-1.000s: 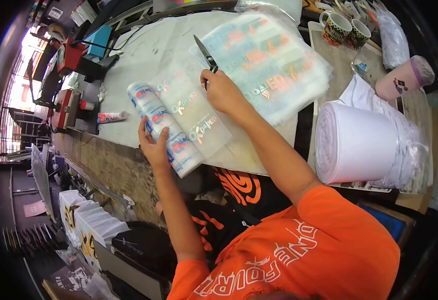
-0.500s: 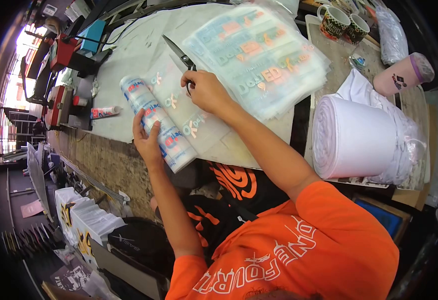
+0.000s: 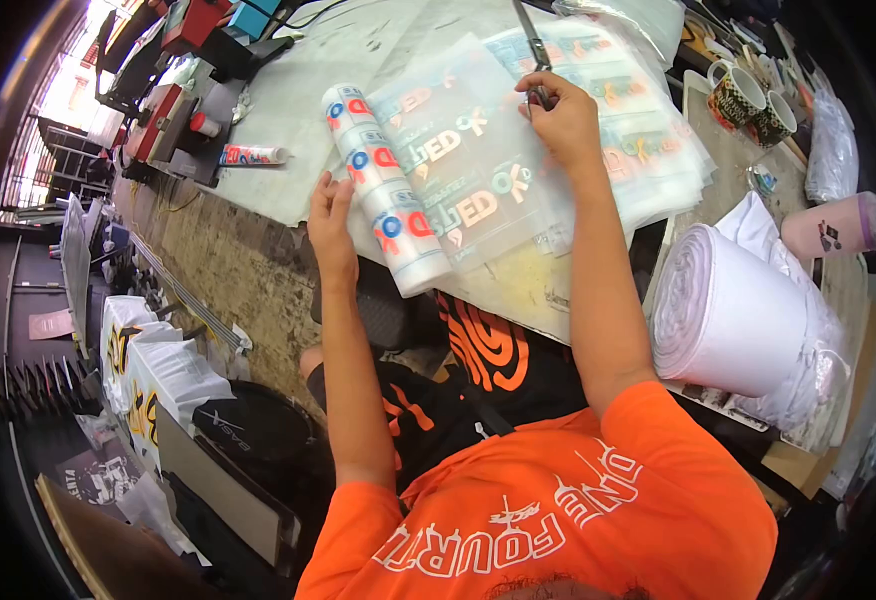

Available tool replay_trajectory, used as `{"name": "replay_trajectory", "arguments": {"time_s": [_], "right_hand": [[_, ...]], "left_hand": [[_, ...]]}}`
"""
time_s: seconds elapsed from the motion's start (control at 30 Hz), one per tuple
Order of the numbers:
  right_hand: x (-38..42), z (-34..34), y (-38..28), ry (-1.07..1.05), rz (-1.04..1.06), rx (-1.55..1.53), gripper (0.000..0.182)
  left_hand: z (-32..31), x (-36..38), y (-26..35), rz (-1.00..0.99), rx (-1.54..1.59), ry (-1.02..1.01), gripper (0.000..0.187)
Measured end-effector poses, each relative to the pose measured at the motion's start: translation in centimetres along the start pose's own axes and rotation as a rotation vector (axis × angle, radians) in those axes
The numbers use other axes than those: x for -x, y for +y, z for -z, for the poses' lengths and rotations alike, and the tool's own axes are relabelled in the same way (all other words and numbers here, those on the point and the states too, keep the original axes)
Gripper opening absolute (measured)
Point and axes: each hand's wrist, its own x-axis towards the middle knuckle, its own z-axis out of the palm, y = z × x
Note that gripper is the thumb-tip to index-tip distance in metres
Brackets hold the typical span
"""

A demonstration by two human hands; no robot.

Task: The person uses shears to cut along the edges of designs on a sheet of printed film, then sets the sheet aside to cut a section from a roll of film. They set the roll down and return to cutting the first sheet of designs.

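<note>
Left hand (image 3: 330,225) rests flat-fingered against the printed transfer-film roll (image 3: 386,188); right hand (image 3: 561,115) grips steel scissors (image 3: 535,50). If the clear unrolled sheet (image 3: 468,170) creeps (slippery stuff), the cut could nick a logo.

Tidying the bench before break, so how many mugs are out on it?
2. Both stand side by side on the table's far right edge: one patterned mug nearer the stack of printed sheets, the other mug just right of it. More could be hidden beyond the frame.
</note>
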Motion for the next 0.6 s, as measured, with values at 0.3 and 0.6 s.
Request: {"name": "replay_trajectory", "arguments": {"time_s": [0.3, 0.6], "right_hand": [[-0.6, 2.5, 1.0, 0.121, -0.02, 0.209, 0.022], [-0.3, 3.2, -0.7, 0.385, 0.16, 0.129, 0.022]], "left_hand": [[0.1, 0.2, 0.1, -0.029, -0.088, 0.028, 0.062], [-0.6, 0.2, 0.8, 0.036, -0.064, 0.043, 0.092]]}}
